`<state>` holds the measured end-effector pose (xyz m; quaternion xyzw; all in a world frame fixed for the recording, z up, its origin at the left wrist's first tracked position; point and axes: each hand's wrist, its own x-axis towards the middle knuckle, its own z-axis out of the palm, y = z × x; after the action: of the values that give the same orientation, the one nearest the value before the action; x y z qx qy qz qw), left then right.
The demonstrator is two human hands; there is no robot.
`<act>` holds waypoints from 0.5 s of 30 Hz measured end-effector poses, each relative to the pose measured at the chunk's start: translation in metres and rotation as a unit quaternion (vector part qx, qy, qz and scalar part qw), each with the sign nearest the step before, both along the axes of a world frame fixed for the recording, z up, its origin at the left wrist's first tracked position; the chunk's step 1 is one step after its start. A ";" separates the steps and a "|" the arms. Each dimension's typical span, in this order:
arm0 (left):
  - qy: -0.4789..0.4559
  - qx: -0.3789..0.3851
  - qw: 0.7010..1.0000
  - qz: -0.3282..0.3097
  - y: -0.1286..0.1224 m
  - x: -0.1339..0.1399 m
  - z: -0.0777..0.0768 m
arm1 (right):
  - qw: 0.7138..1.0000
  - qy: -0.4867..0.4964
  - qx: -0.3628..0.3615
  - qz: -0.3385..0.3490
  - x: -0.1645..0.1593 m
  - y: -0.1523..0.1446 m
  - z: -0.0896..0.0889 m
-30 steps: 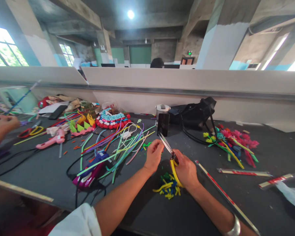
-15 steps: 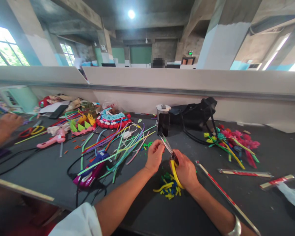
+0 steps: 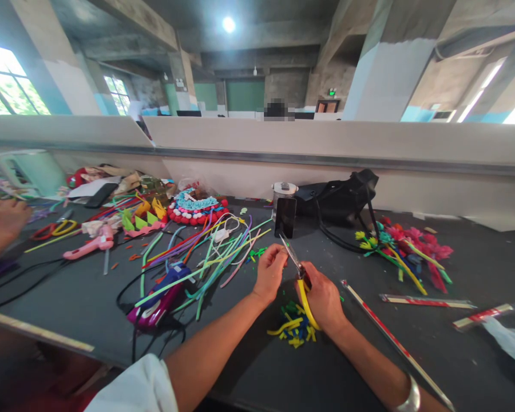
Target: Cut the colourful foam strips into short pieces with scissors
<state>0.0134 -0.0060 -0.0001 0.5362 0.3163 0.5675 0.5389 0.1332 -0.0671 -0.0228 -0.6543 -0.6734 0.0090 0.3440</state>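
My right hand is wrapped round the yellow handles of a pair of scissors, whose blades point up and away from me. Close beside the blades, my left hand is pinched; whatever lies between its fingertips is too small to make out. Under my hands lies a pile of short cut pieces in yellow, blue and green. Just beyond my left hand are more small green and blue bits. A black phone stands upright past the scissor tips, against a lidded metal canister.
Left of my arms lie long pipe cleaners, a purple and blue device with a black cord, and a pink glue gun. A co-worker's hand is at far left. Rightward are a black bag, bright flowers and wrapped sticks.
My hands and the scissors hold almost the same position. The co-worker's hand at the far left has shifted slightly further left.
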 end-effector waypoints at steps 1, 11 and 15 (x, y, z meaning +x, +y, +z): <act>-0.001 0.001 1.000 0.000 0.000 0.000 0.000 | 1.000 0.000 0.002 -0.001 0.000 0.000 0.000; 0.003 -0.002 1.000 0.000 0.000 0.000 0.001 | 1.000 0.013 0.000 0.022 0.001 0.001 -0.003; 0.006 -0.003 1.000 -0.006 -0.001 0.001 0.001 | 1.000 -0.007 0.006 0.006 0.001 0.000 -0.003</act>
<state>0.0145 -0.0074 0.0009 0.5400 0.3182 0.5598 0.5420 0.1343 -0.0666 -0.0259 -0.6480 -0.6799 0.0030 0.3434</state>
